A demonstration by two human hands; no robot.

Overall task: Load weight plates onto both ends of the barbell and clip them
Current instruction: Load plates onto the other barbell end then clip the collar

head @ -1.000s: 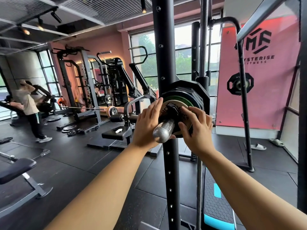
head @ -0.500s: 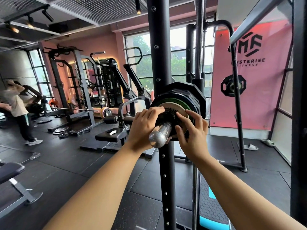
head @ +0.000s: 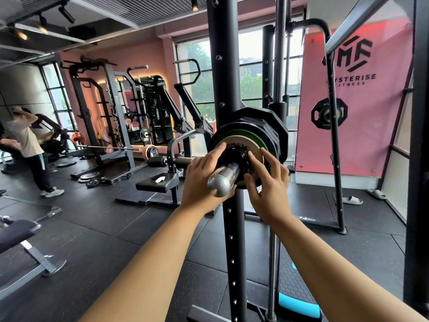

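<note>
you are holding the black clip point(head: 240, 154) on the barbell sleeve point(head: 224, 180) with both hands. your left hand point(head: 204, 180) is curling round it from 9 o'clock, and your right hand point(head: 269, 191) is pinching it from 3 o'clock, the other fingers spreading on the plate. the clip is sitting against the weight plates point(head: 260, 133), which are hanging in front of the rack upright point(head: 222, 66).

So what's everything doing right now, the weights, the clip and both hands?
weight plates: on the barbell, stacked together
clip: on the bar, by the outer plate
barbell: tip sticks out bare
left hand: holds the clip
right hand: pinches the clip
</note>
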